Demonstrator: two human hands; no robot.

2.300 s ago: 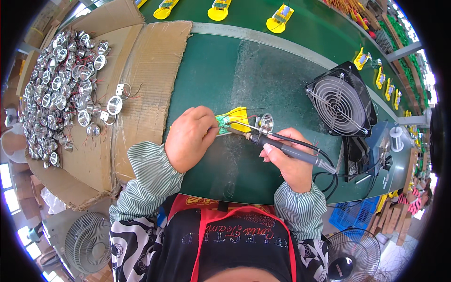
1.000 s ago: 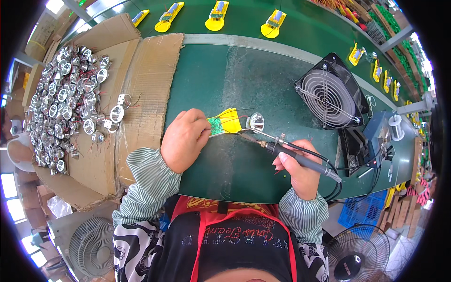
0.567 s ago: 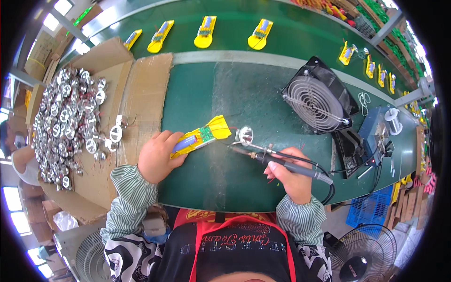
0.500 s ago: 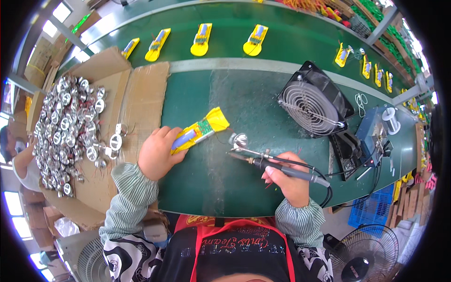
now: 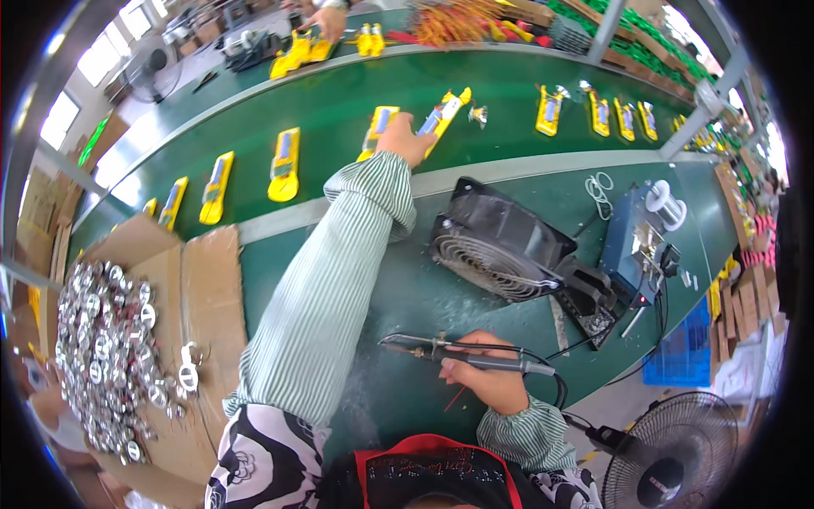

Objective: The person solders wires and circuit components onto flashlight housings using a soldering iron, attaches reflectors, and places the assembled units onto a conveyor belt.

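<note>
My left hand (image 5: 405,140) is stretched out over the green belt, closed on the near end of a yellow lamp housing (image 5: 446,117) with a bluish battery cell in it. A shiny reflector cup (image 5: 479,116) lies just right of that housing. Another yellow housing (image 5: 379,127) is partly hidden behind my left hand. Closer to me, my right hand (image 5: 492,375) grips a soldering iron (image 5: 487,361) with a thin feed tube along it. Its tip points left above the green bench, and a short red wire (image 5: 455,399) lies beneath the hand.
A cardboard box (image 5: 212,314) of silvery reflector cups (image 5: 102,365) stands at left. A black fan (image 5: 500,242), a blue soldering station (image 5: 632,242) and a solder spool (image 5: 666,205) occupy the bench's right side. Across the belt, another person's hand (image 5: 329,24) touches yellow housings.
My left hand has carried the yellow housing from the bench out to the belt, and the reflector cup is now beside it there. My right hand still holds the soldering iron. The view has shifted.
</note>
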